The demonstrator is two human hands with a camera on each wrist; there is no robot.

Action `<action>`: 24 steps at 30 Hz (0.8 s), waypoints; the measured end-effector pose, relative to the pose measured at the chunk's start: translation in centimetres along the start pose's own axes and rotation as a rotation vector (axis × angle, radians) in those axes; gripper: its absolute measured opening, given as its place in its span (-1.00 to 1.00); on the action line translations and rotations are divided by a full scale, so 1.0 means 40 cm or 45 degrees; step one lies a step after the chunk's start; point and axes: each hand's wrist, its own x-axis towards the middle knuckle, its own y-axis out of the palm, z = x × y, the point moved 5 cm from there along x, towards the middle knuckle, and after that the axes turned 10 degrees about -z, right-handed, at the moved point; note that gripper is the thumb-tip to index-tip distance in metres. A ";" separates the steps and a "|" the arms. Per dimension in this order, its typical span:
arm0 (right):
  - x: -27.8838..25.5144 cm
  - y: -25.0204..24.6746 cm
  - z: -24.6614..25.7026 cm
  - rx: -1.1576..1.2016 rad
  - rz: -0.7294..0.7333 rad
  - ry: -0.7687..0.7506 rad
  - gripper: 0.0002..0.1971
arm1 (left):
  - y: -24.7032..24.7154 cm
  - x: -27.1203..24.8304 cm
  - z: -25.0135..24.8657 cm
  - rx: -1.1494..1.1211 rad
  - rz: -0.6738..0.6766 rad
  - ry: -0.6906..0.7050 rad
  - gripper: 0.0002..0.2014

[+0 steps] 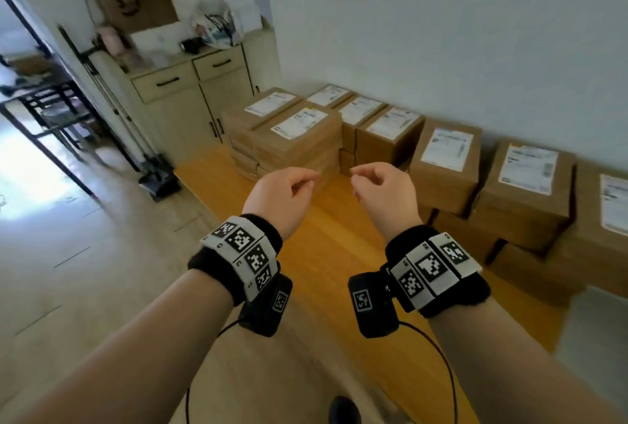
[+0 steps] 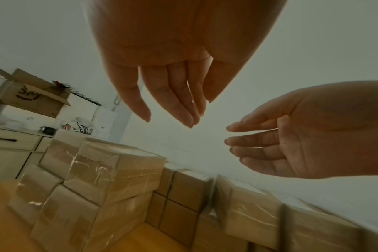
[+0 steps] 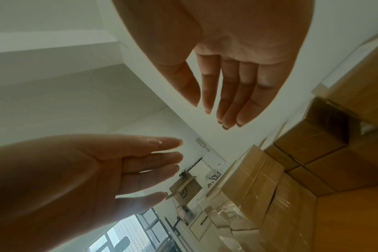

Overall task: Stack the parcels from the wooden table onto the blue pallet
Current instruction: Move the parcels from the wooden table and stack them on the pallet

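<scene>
Brown cardboard parcels point(image 1: 299, 138) are standing in taped stacks along the far edge of the wooden table point(image 1: 326, 253), against the white wall point(image 1: 441, 32), as a person is holding both bare hands out above the open yellow tabletop. The left hand point(image 1: 277, 197) and the right hand point(image 1: 387, 194) are hovering side by side, apart from each other and touching nothing; their fingers are hanging loosely and holding no parcel, as both wrist views confirm.

The step in hand appears to be the reach for a parcel, with no lift begun. The nearest stack is lying just beyond the fingertips, so the next move is likely calling for both hands to spread to opposite sides of the top labelled parcel point(image 1: 300, 122) and raise it straight off the one beneath. The blue pallet is not showing in any view, so the carry will probably mean turning away from the table.

Room is looking generous in front: the near half of the tabletop is bare wood. The stacks are packed close, some touching, with further parcels point(image 1: 523, 182) running off to the right, so fingers are finding little gap between neighbours. A pale cabinet point(image 1: 190, 97) is standing just left of the table's far corner.
</scene>
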 end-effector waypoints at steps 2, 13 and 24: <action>0.072 0.036 -0.003 0.018 -0.003 0.030 -0.82 | 0.014 0.087 0.020 0.018 0.010 -0.022 -0.73; 0.291 0.250 -0.059 -0.024 0.084 0.278 -0.60 | 0.070 0.387 0.173 0.092 0.079 -0.094 -0.70; 0.366 0.507 -0.137 0.186 -0.027 1.007 -0.09 | 0.117 0.608 0.341 0.166 0.444 0.069 -0.59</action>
